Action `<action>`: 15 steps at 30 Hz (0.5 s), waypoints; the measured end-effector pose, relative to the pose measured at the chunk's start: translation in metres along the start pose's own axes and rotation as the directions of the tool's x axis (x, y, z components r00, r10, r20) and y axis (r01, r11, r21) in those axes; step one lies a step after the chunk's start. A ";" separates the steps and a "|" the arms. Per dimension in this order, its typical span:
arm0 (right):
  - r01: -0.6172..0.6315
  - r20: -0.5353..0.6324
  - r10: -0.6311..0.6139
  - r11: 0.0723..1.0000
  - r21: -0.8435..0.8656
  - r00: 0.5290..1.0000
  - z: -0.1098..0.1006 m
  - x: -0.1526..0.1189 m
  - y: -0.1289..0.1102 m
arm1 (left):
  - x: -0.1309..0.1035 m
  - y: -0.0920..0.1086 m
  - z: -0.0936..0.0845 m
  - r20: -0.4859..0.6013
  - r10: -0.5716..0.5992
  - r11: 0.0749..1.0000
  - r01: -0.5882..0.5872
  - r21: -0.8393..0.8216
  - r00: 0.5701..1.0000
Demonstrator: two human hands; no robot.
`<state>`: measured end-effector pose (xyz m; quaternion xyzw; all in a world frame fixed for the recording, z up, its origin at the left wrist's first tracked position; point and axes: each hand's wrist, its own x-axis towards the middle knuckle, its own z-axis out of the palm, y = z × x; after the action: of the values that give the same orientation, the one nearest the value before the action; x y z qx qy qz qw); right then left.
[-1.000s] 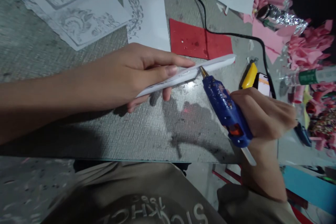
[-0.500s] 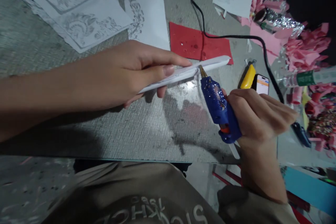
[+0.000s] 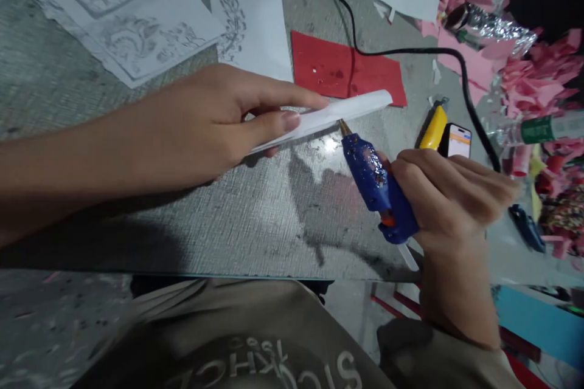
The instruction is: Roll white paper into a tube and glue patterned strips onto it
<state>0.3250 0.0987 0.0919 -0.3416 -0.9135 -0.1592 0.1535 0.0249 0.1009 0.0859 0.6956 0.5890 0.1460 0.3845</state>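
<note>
My left hand (image 3: 246, 115) pinches a folded strip of white paper (image 3: 356, 107) between thumb and fingers, holding it above the table. The strip slants up to the right. In my right hand (image 3: 451, 188) is a blue hot glue gun (image 3: 371, 173), its fingers wrapped round the handle. The metal nozzle (image 3: 344, 127) points up and left, at the lower edge of the paper; I cannot tell whether it touches. A clear glue stick (image 3: 408, 257) pokes out of the gun's back end. Behind the strip lies a red paper rectangle (image 3: 342, 67).
Printed sheets (image 3: 150, 30) lie at the back left. A black cord (image 3: 410, 50) winds across the table (image 3: 255, 213). To the right are a yellow cutter (image 3: 434, 127), a phone (image 3: 458, 141), a bottle with a green label (image 3: 533, 131) and pink paper scraps (image 3: 542, 85).
The paper strip has tilted so its open fold shows less and a flatter white face shows. The glue gun's nozzle has shifted slightly left and down along it.
</note>
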 end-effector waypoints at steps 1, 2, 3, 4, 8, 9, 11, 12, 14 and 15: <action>0.054 -0.018 -0.055 0.998 -0.036 0.998 0.000 0.000 0.001 | 0.000 0.001 -0.001 0.014 -0.024 1.000 0.024 -0.012 1.000; 0.121 -0.031 -0.123 0.990 -0.076 0.992 0.000 0.000 0.002 | 0.000 0.002 -0.002 0.021 -0.042 0.998 0.043 -0.037 0.999; 0.169 -0.030 -0.173 0.980 -0.105 0.985 0.000 0.000 0.002 | 0.000 0.001 -0.002 0.014 -0.053 0.996 0.054 -0.074 0.998; 0.178 -0.022 -0.181 0.979 -0.102 0.983 0.000 0.001 0.002 | 0.001 0.001 -0.002 -0.003 -0.060 0.991 0.059 -0.120 0.998; 0.152 -0.072 -0.155 0.987 -0.040 0.985 -0.001 0.003 0.002 | 0.003 -0.002 0.000 -0.029 -0.074 0.960 0.063 -0.274 0.997; 0.132 -0.097 -0.134 0.991 -0.026 0.986 -0.001 0.003 0.003 | 0.003 -0.002 0.000 -0.008 -0.076 0.949 0.070 -0.308 0.997; 0.086 -0.143 -0.086 0.996 -0.004 0.986 -0.001 0.004 0.007 | 0.002 0.000 0.000 0.034 -0.078 0.922 0.085 -0.377 0.996; 0.065 -0.160 -0.063 0.998 0.008 0.985 0.000 0.004 0.010 | 0.001 0.000 -0.001 0.049 -0.077 0.911 0.090 -0.402 0.996; 0.035 -0.189 -0.031 0.999 0.016 0.981 0.002 0.003 0.019 | 0.000 0.001 -0.002 0.061 -0.071 0.909 0.089 -0.408 0.996; 0.017 -0.196 -0.014 1.000 0.012 0.980 0.004 0.003 0.024 | 0.000 0.000 -0.003 0.059 -0.059 0.915 0.077 -0.397 0.997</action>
<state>0.3382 0.1190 0.0936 -0.3160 -0.8976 -0.1870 0.2440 0.0229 0.1022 0.0883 0.5849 0.5618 0.2335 0.5365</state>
